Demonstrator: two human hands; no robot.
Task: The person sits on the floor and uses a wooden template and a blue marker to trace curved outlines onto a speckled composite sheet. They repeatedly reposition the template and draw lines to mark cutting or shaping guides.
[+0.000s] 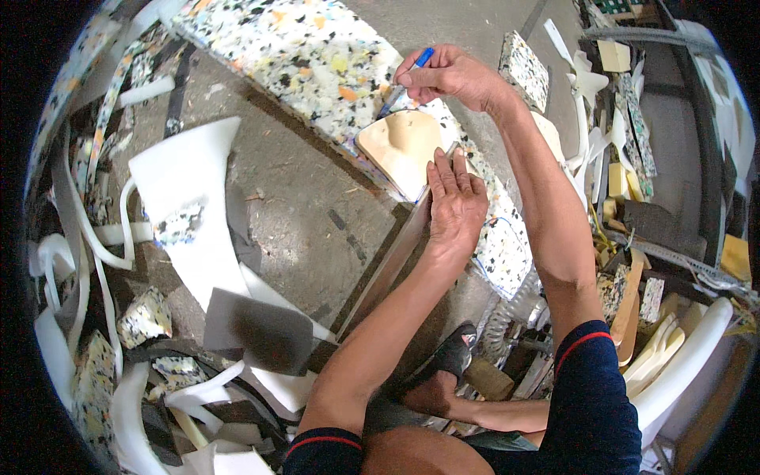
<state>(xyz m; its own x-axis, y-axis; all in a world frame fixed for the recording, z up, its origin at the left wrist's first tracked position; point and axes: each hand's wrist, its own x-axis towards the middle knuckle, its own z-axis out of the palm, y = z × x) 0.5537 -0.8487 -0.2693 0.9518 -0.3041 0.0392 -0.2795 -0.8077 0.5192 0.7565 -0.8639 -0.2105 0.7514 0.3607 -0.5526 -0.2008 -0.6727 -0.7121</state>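
Observation:
A long slab of speckled rebonded foam [309, 59] lies diagonally ahead of me. On it rests a smooth, pale, rounded panel [404, 139] with a hollow near its middle. My right hand [436, 77] grips a blue-capped marker pen [389, 101], its lower end at the panel's far edge. My left hand [456, 199] lies palm down with its fingertips at the panel's near right edge. Beneath that hand runs a long, straight, flat bar [386, 267] towards me. Blue curved lines show on the slab's near end, right of my left hand.
White foam sheet [190, 172] and a dark grey foam piece [258, 329] lie at left. Foam offcuts [145, 317] clutter the lower left. A clear coiled hose [504, 320] is near my foot [442, 380]. Pale shaped pieces [656, 350] and a long white foam roll [683, 362] stand at right.

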